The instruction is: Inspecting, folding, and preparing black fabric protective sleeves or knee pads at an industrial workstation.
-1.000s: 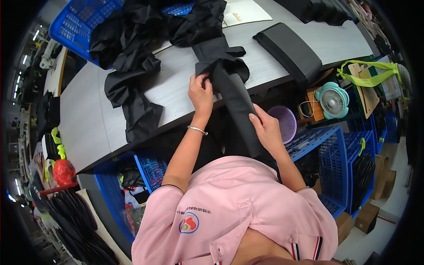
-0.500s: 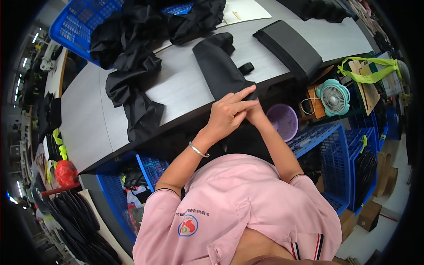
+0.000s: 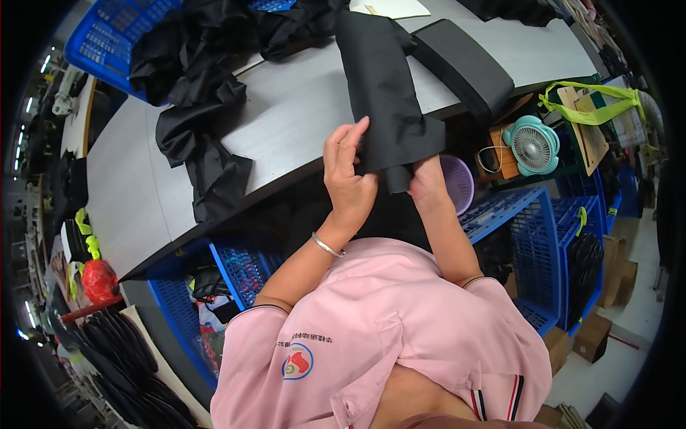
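Observation:
A long black fabric piece (image 3: 382, 86), like a flat sleeve or cover, stretches from my hands onto the table, its near end past the edge. My left hand (image 3: 349, 171) grips the left side of that near end; its fingertips point up along the cloth. On the other side my right hand (image 3: 427, 182) is at the folded lower edge, with most of its fingers hidden by the cloth. A narrower black flap hangs between both hands. Right beside the piece lies a padded black block (image 3: 464, 68) with rounded edges.
Crumpled black cloth (image 3: 207, 129) spreads over the left of the grey table (image 3: 293, 107), next to a blue basket (image 3: 107, 50). At the right are a teal fan (image 3: 532, 145), a purple bin (image 3: 457, 184) and blue crates (image 3: 536, 250). Another blue crate (image 3: 243, 272) stands below left.
My hands were together over the near end of the fabric piece; now they are apart, holding it. The piece is lifted, opened out longer, and partly overlaps the padded block's left side.

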